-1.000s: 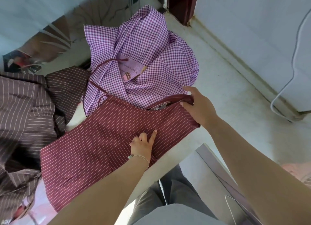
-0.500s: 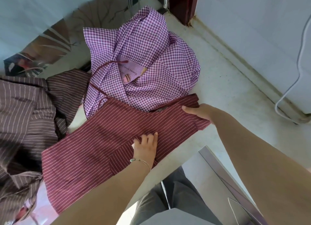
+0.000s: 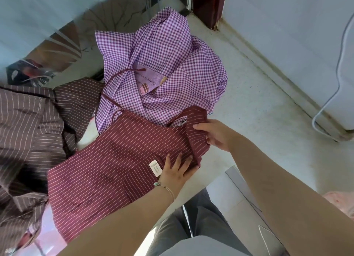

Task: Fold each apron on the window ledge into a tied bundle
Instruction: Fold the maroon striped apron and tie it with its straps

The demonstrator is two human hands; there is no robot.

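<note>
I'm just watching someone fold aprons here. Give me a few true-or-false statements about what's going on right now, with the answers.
1. The right hand grips a folded-over edge of the maroon striped apron. True.
2. The left hand is lifted clear of the cloth. False: it presses flat on the maroon apron.
3. The purple checked apron lies beyond the maroon one. True.
4. The maroon apron is already a tied bundle. False: it is mostly spread flat.
5. The brown striped apron lies crumpled on the left. True.

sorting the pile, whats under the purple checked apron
The purple checked apron overlaps the maroon striped apron's top edge; elsewhere only pale ledge shows around it. Anything beneath is covered.
</note>
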